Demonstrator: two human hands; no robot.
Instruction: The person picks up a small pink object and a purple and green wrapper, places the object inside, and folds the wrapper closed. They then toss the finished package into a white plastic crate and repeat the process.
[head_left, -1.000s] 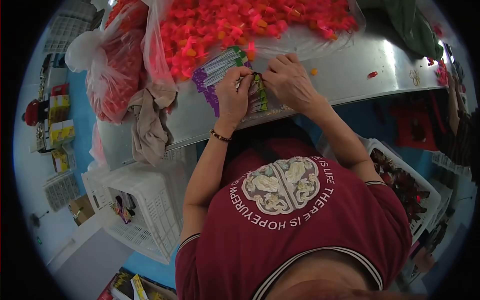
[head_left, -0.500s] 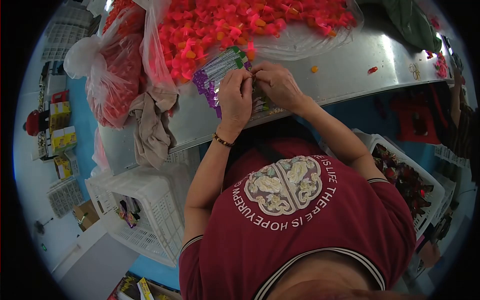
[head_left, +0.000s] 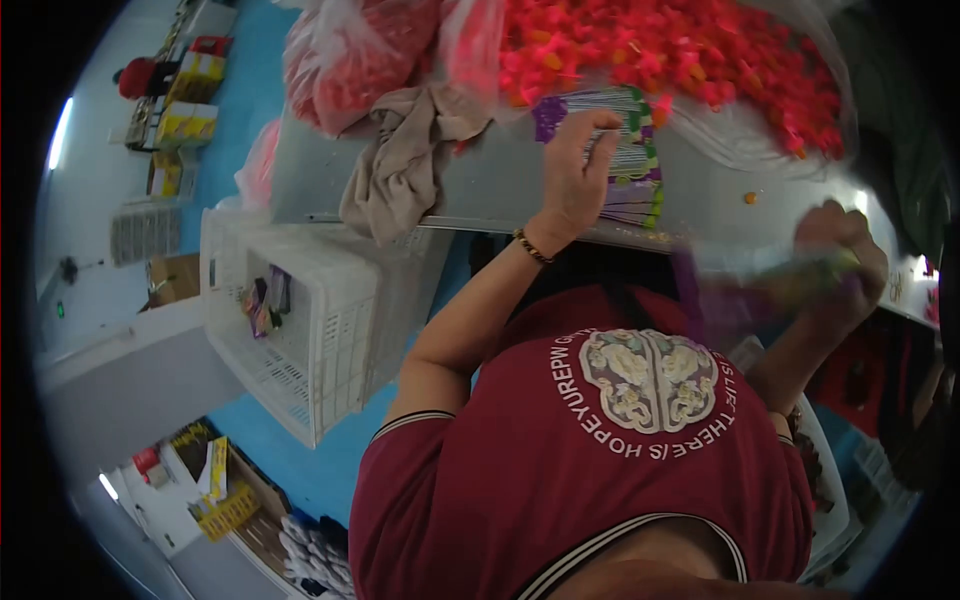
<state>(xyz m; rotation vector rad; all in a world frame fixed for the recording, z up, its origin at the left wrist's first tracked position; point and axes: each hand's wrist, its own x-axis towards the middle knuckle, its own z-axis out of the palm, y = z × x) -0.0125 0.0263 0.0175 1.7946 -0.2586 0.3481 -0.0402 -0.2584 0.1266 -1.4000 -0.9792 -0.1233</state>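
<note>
My left hand (head_left: 580, 170) is over a fanned stack of purple-and-green printed packets (head_left: 634, 150) on the metal table. Its thumb stands apart from the bent fingers, and I see nothing held between them. Off to the right, past the table's front edge, is my right hand (head_left: 848, 255), closed on a purple-and-green packet (head_left: 765, 285). That packet is smeared by motion, so its print and contents cannot be made out. Behind the stack, a clear plastic bag spills many pink and orange small plastic pieces (head_left: 640, 50).
A beige cloth (head_left: 395, 165) hangs over the table edge (head_left: 480, 222), near a tied bag of red pieces (head_left: 355, 65). A white crate (head_left: 345, 330) with some packets stands at the left. Another white crate (head_left: 832, 500) is low at the right. One orange piece (head_left: 750, 198) lies on the table.
My hands were together at the packets; my right hand has swung away right and down with a packet. My left hand stays by the stack. The view has turned and shifted.
</note>
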